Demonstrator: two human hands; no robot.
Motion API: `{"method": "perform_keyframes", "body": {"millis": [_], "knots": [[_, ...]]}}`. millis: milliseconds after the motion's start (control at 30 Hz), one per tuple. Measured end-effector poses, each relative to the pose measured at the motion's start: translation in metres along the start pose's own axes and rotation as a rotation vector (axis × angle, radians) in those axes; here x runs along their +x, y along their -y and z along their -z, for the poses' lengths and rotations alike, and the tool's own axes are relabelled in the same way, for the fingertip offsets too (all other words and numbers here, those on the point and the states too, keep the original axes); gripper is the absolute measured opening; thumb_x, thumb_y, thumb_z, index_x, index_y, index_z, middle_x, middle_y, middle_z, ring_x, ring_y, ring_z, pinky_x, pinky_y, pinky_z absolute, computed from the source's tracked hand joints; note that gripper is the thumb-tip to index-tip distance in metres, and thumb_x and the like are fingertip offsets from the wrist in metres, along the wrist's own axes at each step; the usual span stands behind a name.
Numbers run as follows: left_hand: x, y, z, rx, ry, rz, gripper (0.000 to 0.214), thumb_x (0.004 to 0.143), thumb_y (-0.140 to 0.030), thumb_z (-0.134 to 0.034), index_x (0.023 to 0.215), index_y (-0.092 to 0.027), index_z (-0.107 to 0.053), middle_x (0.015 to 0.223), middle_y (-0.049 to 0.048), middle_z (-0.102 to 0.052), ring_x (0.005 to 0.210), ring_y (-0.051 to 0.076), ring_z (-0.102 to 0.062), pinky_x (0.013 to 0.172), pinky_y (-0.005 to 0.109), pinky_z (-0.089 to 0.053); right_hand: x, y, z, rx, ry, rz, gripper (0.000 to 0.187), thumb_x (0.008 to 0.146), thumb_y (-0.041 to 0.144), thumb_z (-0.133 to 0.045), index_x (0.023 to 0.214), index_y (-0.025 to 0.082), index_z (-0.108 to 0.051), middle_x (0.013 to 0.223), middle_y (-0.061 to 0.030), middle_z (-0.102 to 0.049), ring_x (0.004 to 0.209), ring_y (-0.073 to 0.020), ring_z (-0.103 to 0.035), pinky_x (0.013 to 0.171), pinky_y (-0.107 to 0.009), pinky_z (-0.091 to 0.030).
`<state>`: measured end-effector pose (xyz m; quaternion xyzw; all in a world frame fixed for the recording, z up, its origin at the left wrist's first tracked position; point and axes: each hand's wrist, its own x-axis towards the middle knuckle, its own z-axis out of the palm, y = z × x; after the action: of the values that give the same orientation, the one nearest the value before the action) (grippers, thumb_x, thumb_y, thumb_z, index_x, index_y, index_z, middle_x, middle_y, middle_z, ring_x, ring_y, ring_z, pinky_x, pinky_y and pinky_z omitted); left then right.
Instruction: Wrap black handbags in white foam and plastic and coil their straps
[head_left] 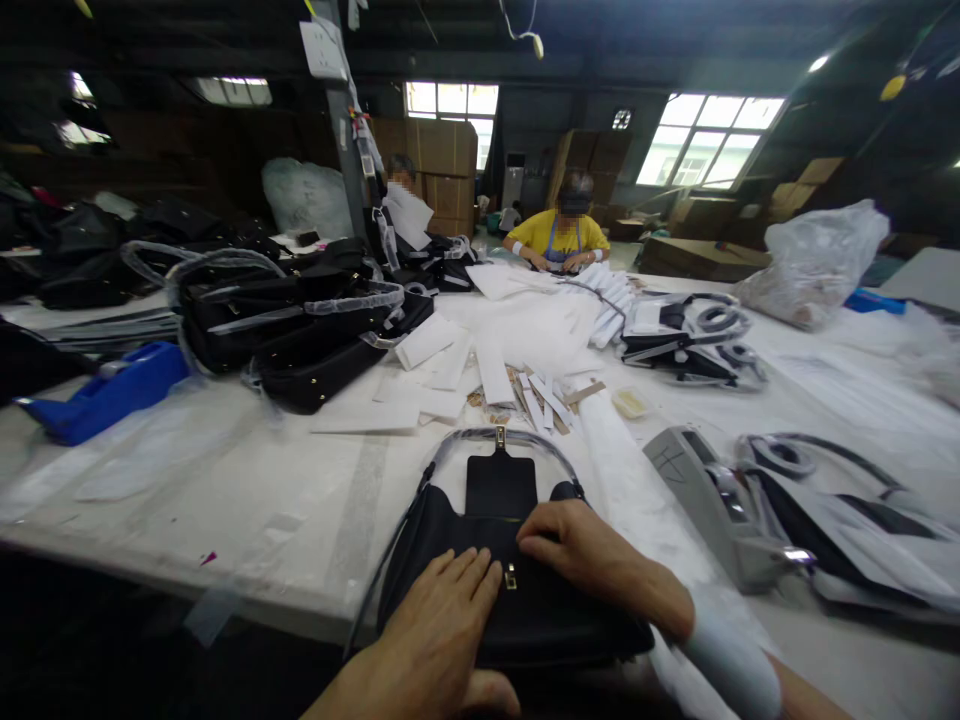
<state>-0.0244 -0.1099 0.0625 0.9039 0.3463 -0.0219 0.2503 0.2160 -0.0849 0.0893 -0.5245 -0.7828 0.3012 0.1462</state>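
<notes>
A black leather handbag [501, 490] lies flat at the near edge of the white table [247, 480], its flap with a gold clasp pointing away and its handle wrapped in clear plastic. My left hand [439, 625] lies flat on the bag's front, fingers together and stretched out. My right hand [581, 545] rests on the bag beside the small gold lock, fingers bent down onto the leather. Neither hand grips anything.
Black bags wrapped in plastic [300, 320] pile up at the left. White paper pieces [450, 370] litter the middle. A grey tape dispenser [705, 495] and wrapped straps [840, 510] lie to the right. A person in yellow [559, 235] works at the far end.
</notes>
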Motion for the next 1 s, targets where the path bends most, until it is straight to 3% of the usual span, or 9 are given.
{"method": "perform_keyframes", "body": {"millis": [100, 200, 367, 467, 567, 667, 800, 900, 1000], "knots": [[0.002, -0.004, 0.013, 0.007, -0.021, -0.072, 0.096, 0.079, -0.078, -0.051, 0.149, -0.016, -0.036, 0.154, 0.0153, -0.035, 0.144, 0.032, -0.032, 0.119, 0.050, -0.026, 0.018, -0.002, 0.023, -0.091, -0.018, -0.046, 0.018, 0.088, 0.023, -0.061, 0.097, 0.020, -0.076, 0.097, -0.0048, -0.075, 0.090, -0.0207, -0.068, 0.083, -0.029, -0.050], [0.013, 0.001, 0.010, 0.124, -0.066, -0.096, 0.090, 0.080, -0.072, -0.058, 0.146, -0.014, -0.041, 0.150, 0.0164, -0.042, 0.139, 0.034, -0.040, 0.116, 0.054, -0.031, 0.015, 0.006, 0.022, -0.175, 0.076, -0.021, 0.027, 0.089, 0.036, -0.064, 0.109, 0.019, -0.074, 0.109, -0.0082, -0.074, 0.101, -0.0255, -0.067, 0.091, -0.034, -0.051], [0.041, 0.019, 0.010, 0.334, -0.275, -0.045, 0.076, 0.083, -0.056, -0.067, 0.143, -0.013, -0.046, 0.145, 0.0176, -0.048, 0.133, 0.035, -0.048, 0.109, 0.054, -0.041, -0.010, 0.013, -0.003, -0.275, 0.085, 0.176, 0.087, 0.079, 0.066, -0.067, 0.147, 0.016, -0.044, 0.150, -0.0159, -0.044, 0.138, -0.0341, -0.041, 0.120, -0.050, -0.024], [0.053, 0.027, 0.023, 0.329, -0.307, -0.025, 0.078, 0.082, -0.057, -0.067, 0.143, -0.014, -0.045, 0.146, 0.0167, -0.049, 0.135, 0.034, -0.047, 0.110, 0.055, -0.039, -0.003, -0.003, 0.000, -0.367, 0.094, 0.112, 0.100, 0.070, 0.059, -0.079, 0.149, 0.012, -0.039, 0.152, -0.0199, -0.038, 0.140, -0.0379, -0.036, 0.120, -0.056, -0.019], [0.059, 0.034, 0.026, 0.344, -0.241, -0.080, 0.079, 0.081, -0.054, -0.068, 0.144, -0.015, -0.043, 0.147, 0.0165, -0.048, 0.135, 0.035, -0.046, 0.111, 0.059, -0.036, 0.008, -0.025, 0.009, -0.416, 0.081, 0.071, 0.095, 0.066, 0.049, -0.083, 0.145, 0.010, -0.046, 0.149, -0.0203, -0.044, 0.139, -0.0393, -0.038, 0.119, -0.058, -0.022], [0.059, 0.045, 0.009, 0.457, -0.257, -0.119, 0.061, 0.090, -0.041, -0.059, 0.144, -0.018, -0.043, 0.144, 0.0143, -0.052, 0.131, 0.034, -0.050, 0.107, 0.058, -0.039, 0.007, -0.041, 0.001, -0.443, 0.027, 0.242, 0.065, 0.082, 0.033, -0.069, 0.141, 0.013, -0.051, 0.142, -0.0144, -0.054, 0.133, -0.0305, -0.049, 0.118, -0.050, -0.030], [0.059, 0.060, -0.027, 0.729, -0.564, -0.168, 0.044, 0.098, -0.026, -0.042, 0.141, -0.019, -0.048, 0.136, 0.0102, -0.060, 0.123, 0.028, -0.057, 0.105, 0.047, -0.040, -0.004, -0.062, -0.032, -0.671, -0.282, 0.515, 0.051, 0.089, 0.008, -0.048, 0.140, 0.015, -0.052, 0.133, -0.0086, -0.063, 0.123, -0.0232, -0.059, 0.108, -0.037, -0.045], [0.060, 0.066, -0.040, 0.856, -0.764, -0.205, 0.042, 0.099, -0.024, -0.039, 0.139, -0.019, -0.051, 0.132, 0.0083, -0.063, 0.125, 0.026, -0.055, 0.115, 0.049, -0.025, -0.003, -0.076, -0.045, -0.814, -0.448, 0.639, 0.051, 0.095, 0.019, -0.048, 0.146, 0.017, -0.045, 0.131, -0.0053, -0.065, 0.117, -0.0228, -0.063, 0.098, -0.032, -0.052], [0.066, 0.067, -0.046, 0.869, -0.825, -0.216, 0.037, 0.099, -0.027, -0.040, 0.131, -0.020, -0.058, 0.130, 0.0064, -0.064, 0.125, 0.025, -0.054, 0.120, 0.053, -0.014, 0.007, -0.078, -0.040, -0.755, -0.465, 0.676, 0.062, 0.099, 0.029, -0.046, 0.155, 0.018, -0.024, 0.129, -0.0035, -0.066, 0.110, -0.0189, -0.067, 0.089, -0.026, -0.055]]}}
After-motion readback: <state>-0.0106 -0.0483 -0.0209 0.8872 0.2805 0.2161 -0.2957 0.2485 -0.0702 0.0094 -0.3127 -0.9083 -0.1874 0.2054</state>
